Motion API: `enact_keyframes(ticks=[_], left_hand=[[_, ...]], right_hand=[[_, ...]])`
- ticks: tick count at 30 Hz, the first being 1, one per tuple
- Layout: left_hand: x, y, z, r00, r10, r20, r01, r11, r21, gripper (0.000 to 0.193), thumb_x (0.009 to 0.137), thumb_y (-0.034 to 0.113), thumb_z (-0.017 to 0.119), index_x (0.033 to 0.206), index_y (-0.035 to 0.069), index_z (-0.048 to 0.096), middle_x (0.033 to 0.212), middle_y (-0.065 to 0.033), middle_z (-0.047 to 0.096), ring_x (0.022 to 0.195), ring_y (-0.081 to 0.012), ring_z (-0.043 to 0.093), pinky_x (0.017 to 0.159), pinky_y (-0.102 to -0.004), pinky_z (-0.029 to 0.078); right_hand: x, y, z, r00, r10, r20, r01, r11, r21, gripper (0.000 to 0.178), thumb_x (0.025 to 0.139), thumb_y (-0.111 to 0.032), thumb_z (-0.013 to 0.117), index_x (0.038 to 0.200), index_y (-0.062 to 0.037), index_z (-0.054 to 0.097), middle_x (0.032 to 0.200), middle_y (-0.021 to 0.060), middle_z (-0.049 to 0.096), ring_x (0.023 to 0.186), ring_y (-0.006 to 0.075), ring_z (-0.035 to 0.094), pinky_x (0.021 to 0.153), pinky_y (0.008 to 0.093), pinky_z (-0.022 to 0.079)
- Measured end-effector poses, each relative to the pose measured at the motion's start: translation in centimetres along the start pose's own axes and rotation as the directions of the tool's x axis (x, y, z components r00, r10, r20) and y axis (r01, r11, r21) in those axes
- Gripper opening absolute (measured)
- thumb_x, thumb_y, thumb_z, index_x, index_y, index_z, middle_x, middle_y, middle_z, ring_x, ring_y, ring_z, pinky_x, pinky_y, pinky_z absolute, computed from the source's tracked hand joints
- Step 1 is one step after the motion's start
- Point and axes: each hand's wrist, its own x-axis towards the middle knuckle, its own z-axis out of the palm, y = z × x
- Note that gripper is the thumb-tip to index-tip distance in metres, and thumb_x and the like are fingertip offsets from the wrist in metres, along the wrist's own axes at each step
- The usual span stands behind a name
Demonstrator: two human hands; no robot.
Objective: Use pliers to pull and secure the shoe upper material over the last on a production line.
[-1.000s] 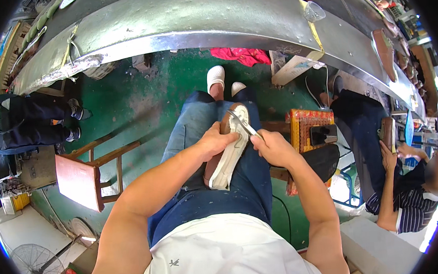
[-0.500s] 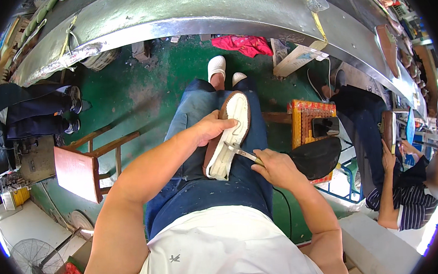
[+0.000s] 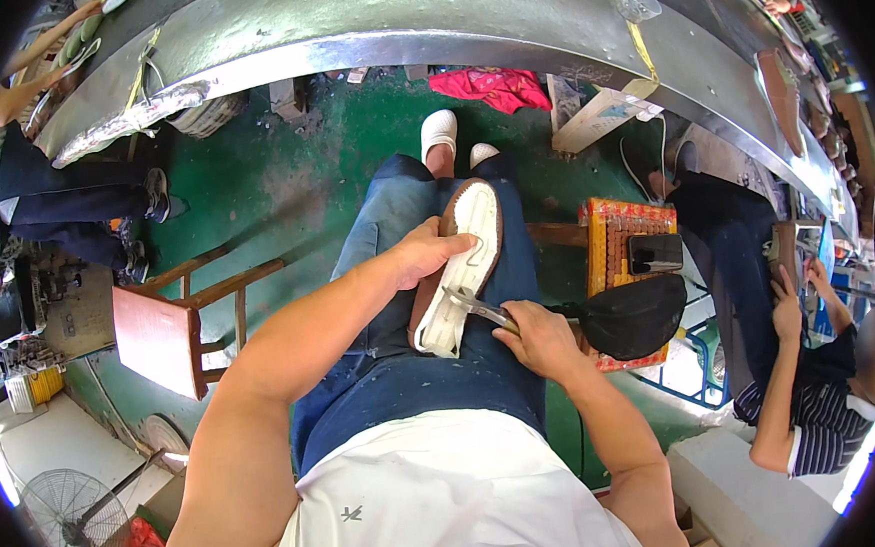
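Observation:
On my lap lies a brown shoe, bottom up, its underside pale cream and its near end cut or folded off-white. My left hand grips its left side, the thumb pressed on the pale underside. In my right hand is a steel hand tool with a curved head and a slim handle; whether it is a hammer or pincers I cannot make out. Its head meets the shoe's underside near the middle. The left fingers under the shoe are hidden.
A long metal-edged bench crosses ahead. To my left stands a wooden stool; to my right, a beaded seat bears a phone and a black pad. A co-worker at right handles another shoe. A fan stands lower left.
The steel tool has turned in my right hand and its head has shifted slightly left on the shoe. My left hand keeps its grip. The co-worker at right has changed the angle of their shoe.

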Motion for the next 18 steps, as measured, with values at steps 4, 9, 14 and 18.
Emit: enact_keyframes(ticks=[4, 9, 14, 18], left_hand=[[-0.5, -0.9, 0.7, 0.986, 0.128, -0.104, -0.104, 0.972, 0.211, 0.077, 0.088, 0.037, 0.078, 0.139, -0.009, 0.043, 0.132, -0.0205, 0.062, 0.120, -0.0270, 0.062, 0.105, -0.0380, 0.048], [-3.1, -2.0, 1.6, 0.957, 0.281, 0.072, -0.289, 0.916, 0.276, 0.094, 0.093, 0.025, 0.074, 0.161, 0.005, 0.012, 0.153, -0.0187, 0.043, 0.141, -0.0268, 0.044, 0.116, -0.0369, 0.038], [-3.9, -3.5, 2.1, 0.961, 0.271, 0.053, -0.273, 0.961, 0.033, 0.097, 0.096, 0.017, 0.070, 0.165, 0.016, 0.002, 0.160, -0.0124, 0.033, 0.147, -0.0240, 0.034, 0.120, -0.0363, 0.029], [-2.9, -5.4, 2.1, 0.913, 0.403, -0.058, -0.396, 0.912, 0.103, 0.095, 0.094, 0.012, 0.070, 0.164, 0.009, 0.005, 0.158, -0.0162, 0.037, 0.145, -0.0244, 0.038, 0.118, -0.0358, 0.033]], right_hand=[[-2.9, -1.5, -0.7, 0.997, 0.062, -0.035, -0.062, 0.998, 0.006, 0.040, 0.094, -0.034, 0.070, 0.117, -0.0028, 0.060, 0.102, 0.0152, 0.068, 0.094, 0.0350, 0.068, 0.077, 0.0462, 0.055], [-2.2, -2.3, -3.4, 0.897, 0.335, 0.290, -0.373, 0.923, 0.089, 0.037, 0.100, -0.035, 0.060, 0.116, -0.0017, 0.061, 0.101, 0.0209, 0.067, 0.094, 0.0416, 0.066, 0.080, 0.0503, 0.053], [-2.4, -2.5, -3.8, 0.926, 0.231, 0.298, -0.267, 0.960, 0.087, 0.034, 0.102, -0.033, 0.056, 0.112, -0.0017, 0.061, 0.099, 0.0235, 0.066, 0.092, 0.0436, 0.066, 0.080, 0.0510, 0.052], [-3.3, -4.1, -2.9, 0.971, 0.206, 0.121, -0.211, 0.977, 0.037, 0.034, 0.102, -0.034, 0.057, 0.111, -0.0015, 0.061, 0.096, 0.0227, 0.067, 0.090, 0.0427, 0.067, 0.080, 0.0507, 0.053]])
